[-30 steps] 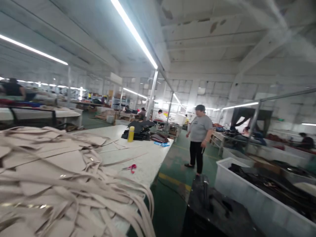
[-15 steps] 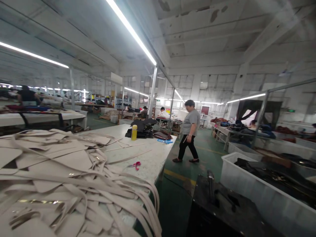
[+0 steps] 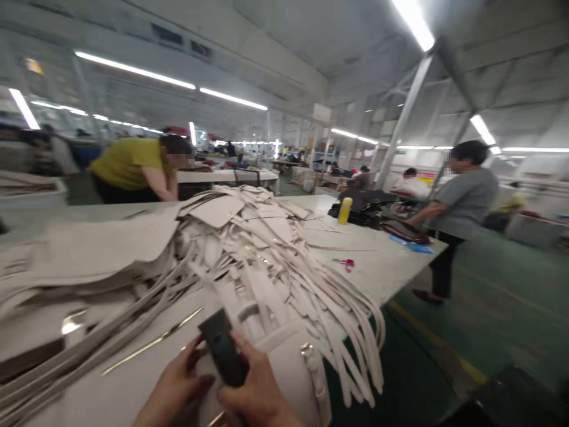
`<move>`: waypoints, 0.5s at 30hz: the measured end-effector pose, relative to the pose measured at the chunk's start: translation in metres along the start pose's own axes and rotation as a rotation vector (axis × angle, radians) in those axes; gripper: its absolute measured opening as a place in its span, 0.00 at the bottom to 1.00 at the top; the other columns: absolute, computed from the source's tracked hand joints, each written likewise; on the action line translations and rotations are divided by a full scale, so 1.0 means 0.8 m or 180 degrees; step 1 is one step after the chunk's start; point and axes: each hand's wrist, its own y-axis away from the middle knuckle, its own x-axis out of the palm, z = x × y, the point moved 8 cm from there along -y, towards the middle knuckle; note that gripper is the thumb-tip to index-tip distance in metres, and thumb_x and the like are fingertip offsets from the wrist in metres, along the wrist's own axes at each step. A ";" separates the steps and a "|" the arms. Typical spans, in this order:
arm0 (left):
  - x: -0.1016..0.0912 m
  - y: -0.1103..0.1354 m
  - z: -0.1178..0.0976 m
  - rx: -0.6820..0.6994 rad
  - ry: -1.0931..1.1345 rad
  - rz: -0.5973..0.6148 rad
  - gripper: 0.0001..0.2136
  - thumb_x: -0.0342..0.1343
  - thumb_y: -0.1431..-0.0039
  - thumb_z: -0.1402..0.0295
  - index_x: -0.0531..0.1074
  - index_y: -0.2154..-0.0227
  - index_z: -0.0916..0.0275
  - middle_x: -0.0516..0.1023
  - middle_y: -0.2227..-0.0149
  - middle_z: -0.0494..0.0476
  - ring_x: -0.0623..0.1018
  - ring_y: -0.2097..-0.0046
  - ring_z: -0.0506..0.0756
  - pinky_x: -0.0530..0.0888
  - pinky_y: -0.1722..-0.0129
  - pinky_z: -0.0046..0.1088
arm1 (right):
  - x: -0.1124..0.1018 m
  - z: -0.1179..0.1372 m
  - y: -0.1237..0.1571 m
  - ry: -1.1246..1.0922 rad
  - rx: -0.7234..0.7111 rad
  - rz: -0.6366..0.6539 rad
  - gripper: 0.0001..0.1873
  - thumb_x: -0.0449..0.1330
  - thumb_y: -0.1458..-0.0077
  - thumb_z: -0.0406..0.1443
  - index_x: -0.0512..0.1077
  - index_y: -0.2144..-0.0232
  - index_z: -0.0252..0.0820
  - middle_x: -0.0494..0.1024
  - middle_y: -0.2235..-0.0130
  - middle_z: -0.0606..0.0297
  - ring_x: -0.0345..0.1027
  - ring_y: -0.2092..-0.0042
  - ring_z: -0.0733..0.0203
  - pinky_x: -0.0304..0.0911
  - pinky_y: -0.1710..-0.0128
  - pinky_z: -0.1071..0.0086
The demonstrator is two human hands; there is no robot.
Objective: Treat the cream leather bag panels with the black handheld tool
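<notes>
Fingers of the right hand (image 3: pixel 258 394) are wrapping around a small dark block (image 3: pixel 223 349) at the bottom centre of the frame, thumb lying across its lower end, so that hand is gripping it. Beside it, the left hand (image 3: pixel 175 391) is curling its fingers against the block's left edge and touching it; whether it is truly clamping is hard to say, since the frame is blurred. Both hands are hovering just over a cream bag piece (image 3: pixel 284 367) with a small metal ring, lying at the near edge of the white table (image 3: pixel 386 270). Spreading up and left from there, a heap of cream straps and panels (image 3: pixel 249 249) is covering much of the table. Further right on the table, red scissors (image 3: pixel 345 263) are lying near a yellow bottle (image 3: pixel 344 210) standing upright just beside a pile of dark bags (image 3: pixel 368 204). At the right edge a person in a grey shirt (image 3: pixel 462 207) is reaching toward that pile, while a person in a yellow top (image 3: pixel 133 169) is bending over at upper left.
</notes>
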 end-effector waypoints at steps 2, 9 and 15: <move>-0.004 0.015 0.002 -0.0023 0.0205 -0.0086 0.41 0.58 0.72 0.77 0.53 0.47 0.63 0.74 0.63 0.56 0.75 0.67 0.58 0.70 0.73 0.27 | -0.005 -0.002 0.011 -0.0231 0.0038 -0.0071 0.41 0.58 0.67 0.25 0.61 0.46 0.46 0.75 0.60 0.68 0.68 0.65 0.62 0.63 0.69 0.75; 0.018 0.035 0.003 -0.0150 0.0845 -0.0546 0.26 0.58 0.66 0.74 0.60 0.59 0.64 0.74 0.69 0.56 0.74 0.70 0.56 0.70 0.72 0.27 | -0.030 -0.012 0.032 -0.0389 0.0140 -0.0246 0.41 0.57 0.63 0.29 0.53 0.43 0.37 0.75 0.57 0.61 0.70 0.60 0.59 0.66 0.60 0.72; 0.027 0.027 0.018 -0.0326 0.1042 -0.0561 0.21 0.59 0.70 0.74 0.69 0.65 0.65 0.75 0.73 0.56 0.74 0.73 0.58 0.69 0.74 0.30 | -0.057 -0.052 0.027 -0.0293 0.0311 -0.0647 0.45 0.60 0.65 0.40 0.53 0.43 0.32 0.77 0.67 0.59 0.71 0.73 0.54 0.67 0.74 0.68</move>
